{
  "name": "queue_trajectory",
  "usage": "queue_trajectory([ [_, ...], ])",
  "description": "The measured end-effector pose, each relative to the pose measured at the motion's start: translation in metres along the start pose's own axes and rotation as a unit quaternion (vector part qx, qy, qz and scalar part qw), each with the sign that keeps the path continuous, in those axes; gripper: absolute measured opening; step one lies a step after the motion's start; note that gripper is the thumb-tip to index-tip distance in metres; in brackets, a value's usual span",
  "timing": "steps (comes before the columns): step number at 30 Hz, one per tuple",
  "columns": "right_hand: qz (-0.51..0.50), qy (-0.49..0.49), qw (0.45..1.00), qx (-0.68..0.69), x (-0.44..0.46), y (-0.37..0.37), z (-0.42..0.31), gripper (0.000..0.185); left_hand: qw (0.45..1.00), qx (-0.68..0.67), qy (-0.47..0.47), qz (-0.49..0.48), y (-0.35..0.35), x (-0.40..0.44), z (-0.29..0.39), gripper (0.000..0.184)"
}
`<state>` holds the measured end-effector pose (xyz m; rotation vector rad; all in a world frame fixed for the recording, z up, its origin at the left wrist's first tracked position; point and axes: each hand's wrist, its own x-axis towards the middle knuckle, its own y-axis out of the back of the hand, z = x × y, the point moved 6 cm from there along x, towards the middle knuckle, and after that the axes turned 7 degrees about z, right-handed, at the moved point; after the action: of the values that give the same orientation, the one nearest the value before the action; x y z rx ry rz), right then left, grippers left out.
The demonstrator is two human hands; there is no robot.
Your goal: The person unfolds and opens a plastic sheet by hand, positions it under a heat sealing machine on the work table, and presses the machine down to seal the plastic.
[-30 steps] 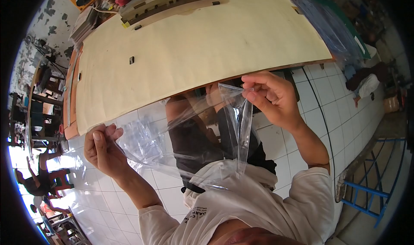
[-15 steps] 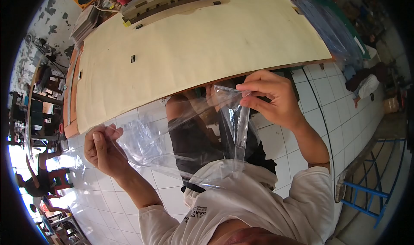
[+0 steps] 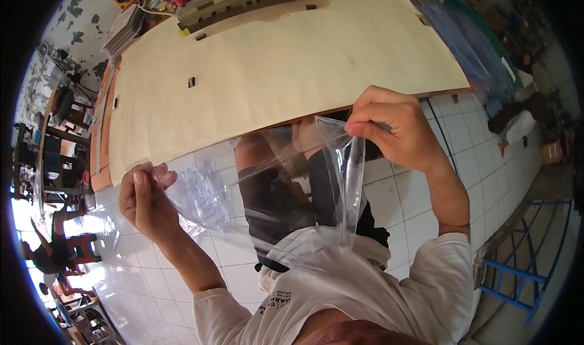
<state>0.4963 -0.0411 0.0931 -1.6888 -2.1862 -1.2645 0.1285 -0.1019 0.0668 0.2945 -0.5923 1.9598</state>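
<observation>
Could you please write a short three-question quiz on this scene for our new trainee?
1. Multiple choice: what do the left hand and the right hand hold between them?
A) a cardboard box
B) clear plastic
C) a metal ruler

2. True or false: the blue metal frame shows at the left edge of the view.

3. Fill in the colour: the wide tabletop beyond the hands is pale ____.

Key: 1: B. 2: false, it shows at the right. 3: yellow.
</observation>
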Motion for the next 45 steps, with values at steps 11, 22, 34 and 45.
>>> queue_trajectory([
  [11, 0.060, -0.101, 0.969, 0.217, -0.011, -0.011, 0.028, 0.015, 0.998, -0.025, 0.015, 0.056, -0.017, 0.010, -0.011, 0.019],
  [22, 0.179, -0.142, 0.931, 0.284, -0.033, -0.028, 0.033, 0.023, 0.999, -0.009, 0.022, 0.048, -0.014, 0.002, -0.012, 0.020],
  [34, 0.301, -0.156, 0.912, 0.231, -0.047, 0.005, 0.025, 0.019, 0.992, 0.078, -0.032, 0.097, -0.040, -0.016, 0.012, 0.023],
  [45, 0.361, -0.008, 0.903, 0.233, -0.042, 0.055, -0.007, 0.017, 0.998, 0.012, -0.019, 0.060, -0.081, -0.020, 0.044, 0.023],
])
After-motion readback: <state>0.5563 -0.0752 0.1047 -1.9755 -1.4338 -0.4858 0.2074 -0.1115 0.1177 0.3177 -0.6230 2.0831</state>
